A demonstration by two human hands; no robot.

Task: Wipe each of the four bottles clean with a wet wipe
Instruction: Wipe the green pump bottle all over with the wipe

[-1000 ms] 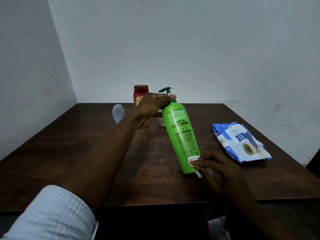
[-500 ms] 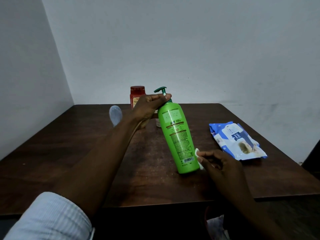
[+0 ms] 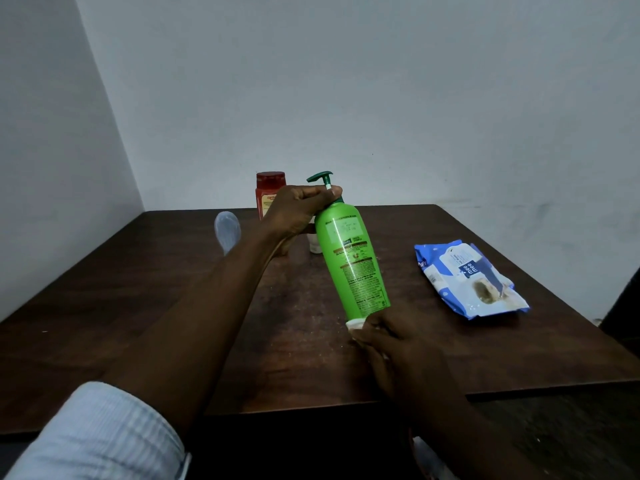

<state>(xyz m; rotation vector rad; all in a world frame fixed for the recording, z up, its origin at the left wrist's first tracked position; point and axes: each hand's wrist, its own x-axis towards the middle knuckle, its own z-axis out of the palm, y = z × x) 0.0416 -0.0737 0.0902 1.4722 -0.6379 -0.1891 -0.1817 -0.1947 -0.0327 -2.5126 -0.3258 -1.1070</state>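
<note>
Green bottle (image 3: 353, 265) is held over mid worktop (image 3: 173, 306); whether the base is touching cannot be told. Long axis is tilted: pump head (image 3: 320, 176) is pointed up and away, base down toward the person. Neck is gripped by the left hand (image 3: 298, 211), fingers curled round it under the pump. Wet wipe (image 3: 355, 323) is pinched against the base by the right hand (image 3: 398, 344). Advice: neck grip kept firm, bottle turned about its axis, wipe dragged base to shoulder in overlapping passes.
</note>
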